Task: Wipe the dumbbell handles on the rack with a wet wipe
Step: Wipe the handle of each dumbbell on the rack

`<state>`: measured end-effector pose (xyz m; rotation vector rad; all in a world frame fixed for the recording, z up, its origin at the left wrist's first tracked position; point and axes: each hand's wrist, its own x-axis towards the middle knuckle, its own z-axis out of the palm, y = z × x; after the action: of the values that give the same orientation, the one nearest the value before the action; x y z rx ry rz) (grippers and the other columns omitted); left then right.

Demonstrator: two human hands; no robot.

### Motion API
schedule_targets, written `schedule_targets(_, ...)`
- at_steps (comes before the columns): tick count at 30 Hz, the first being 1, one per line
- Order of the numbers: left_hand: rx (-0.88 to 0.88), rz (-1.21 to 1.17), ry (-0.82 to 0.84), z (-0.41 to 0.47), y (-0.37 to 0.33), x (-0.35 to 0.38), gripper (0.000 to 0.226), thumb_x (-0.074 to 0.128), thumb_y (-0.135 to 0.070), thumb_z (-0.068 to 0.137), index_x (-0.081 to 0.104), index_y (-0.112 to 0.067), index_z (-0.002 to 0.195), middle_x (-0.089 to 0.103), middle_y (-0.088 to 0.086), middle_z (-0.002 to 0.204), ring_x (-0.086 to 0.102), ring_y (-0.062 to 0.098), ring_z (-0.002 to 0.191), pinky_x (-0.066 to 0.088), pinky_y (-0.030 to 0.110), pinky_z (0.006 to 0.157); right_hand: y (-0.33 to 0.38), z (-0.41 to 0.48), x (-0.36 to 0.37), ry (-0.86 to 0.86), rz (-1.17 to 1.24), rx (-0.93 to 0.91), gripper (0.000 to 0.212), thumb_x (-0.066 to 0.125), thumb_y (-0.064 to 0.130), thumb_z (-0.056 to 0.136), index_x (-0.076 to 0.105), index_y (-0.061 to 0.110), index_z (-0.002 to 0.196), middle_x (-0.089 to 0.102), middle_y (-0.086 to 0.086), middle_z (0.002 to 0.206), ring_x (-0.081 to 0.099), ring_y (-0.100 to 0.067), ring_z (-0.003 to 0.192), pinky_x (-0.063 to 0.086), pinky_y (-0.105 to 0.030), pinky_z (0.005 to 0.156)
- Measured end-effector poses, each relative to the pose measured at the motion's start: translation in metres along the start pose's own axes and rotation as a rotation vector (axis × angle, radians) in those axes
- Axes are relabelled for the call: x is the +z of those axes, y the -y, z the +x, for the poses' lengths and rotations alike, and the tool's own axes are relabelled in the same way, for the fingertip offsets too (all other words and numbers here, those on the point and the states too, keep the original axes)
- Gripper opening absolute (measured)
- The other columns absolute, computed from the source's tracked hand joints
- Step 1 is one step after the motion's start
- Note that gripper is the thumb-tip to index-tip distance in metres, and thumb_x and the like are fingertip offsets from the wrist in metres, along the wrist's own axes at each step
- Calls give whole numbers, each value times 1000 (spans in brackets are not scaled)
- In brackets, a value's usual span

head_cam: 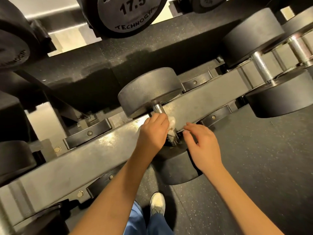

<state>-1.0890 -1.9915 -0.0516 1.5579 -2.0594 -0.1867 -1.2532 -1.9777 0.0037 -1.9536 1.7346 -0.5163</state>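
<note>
While the dumbbell handle [159,108] is crossing the rack rail [76,158] just ahead of me, its long axis is running away from my body, from the near head [176,168] to the far head [149,90]. My left hand [152,133] is wrapping the wet wipe [171,125] round the handle's middle. My right hand [202,146] is hovering just beside it, fingers loose, holding nothing. The next dumbbell [262,68] is sitting well apart on my right, and both heads are hemming in any stroke.
</note>
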Motion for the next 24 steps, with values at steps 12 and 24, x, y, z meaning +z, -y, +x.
schedule_targets(12, -7, -119, -115, 1, 6, 6, 16, 58, 0, 90, 70, -2, 102, 58, 10, 83, 54, 20, 73, 49, 24, 65, 2, -17, 1, 15, -122, 122, 63, 24, 55, 91, 41, 23, 143, 31, -1, 154, 27, -17, 141, 22, -35, 113)
schedule_targets(24, -349, -227, -27, -3, -15, -5, 19, 57, 10, 81, 67, 5, 95, 59, 15, 84, 58, 24, 68, 39, 18, 57, 2, -16, 1, -52, -57, 75, 57, 30, 49, 90, 59, 17, 126, 56, -1, 130, 45, -18, 126, 38, -39, 105)
